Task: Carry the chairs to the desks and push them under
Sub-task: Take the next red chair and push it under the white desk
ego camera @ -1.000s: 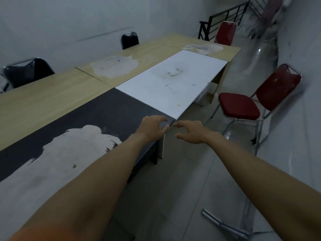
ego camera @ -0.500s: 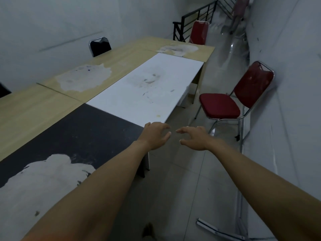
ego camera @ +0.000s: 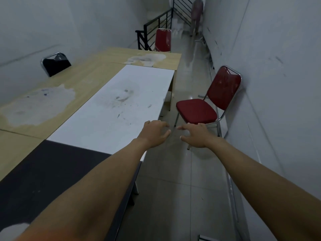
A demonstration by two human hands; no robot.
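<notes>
**Both hands empty, reaching toward the near red chair**

Nothing gripped: left hand [ego camera: 153, 133] and right hand [ego camera: 197, 135] both outstretched, palms down, fingers loosely spread and curled, holding nothing. Side by side, fingertips close but apart. Left hand over the near right edge of the white desk [ego camera: 121, 108]; right hand over bare floor [ego camera: 173, 188], just short of the near red chair [ego camera: 198, 110], not touching it.

Three chairs counted. Two red: the near one out in the aisle, off the white desk's right edge, seat toward the desks, backrest up against the right wall [ego camera: 278, 84], chrome legs on the floor, not pushed under. The far red chair [ego camera: 163, 40] beyond the far edge of the farthest wooden desk [ego camera: 152, 57], only its backrest visible above that edge. One black chair [ego camera: 55, 64] along the left edge of the long wooden desk [ego camera: 52, 94], only its chrome-framed backrest showing above the top.

Desktops pushed together into one block: one white, one black [ego camera: 43, 171] at the near end, wooden ones along the left and far sides, a third wooden top partly in view at the left edge. Worn pale patches on the wooden tops and on the black one's near corner.

Black railing [ego camera: 156, 25] behind the far red chair. Blurred figure [ego camera: 197, 13] at the far end of the aisle.
</notes>
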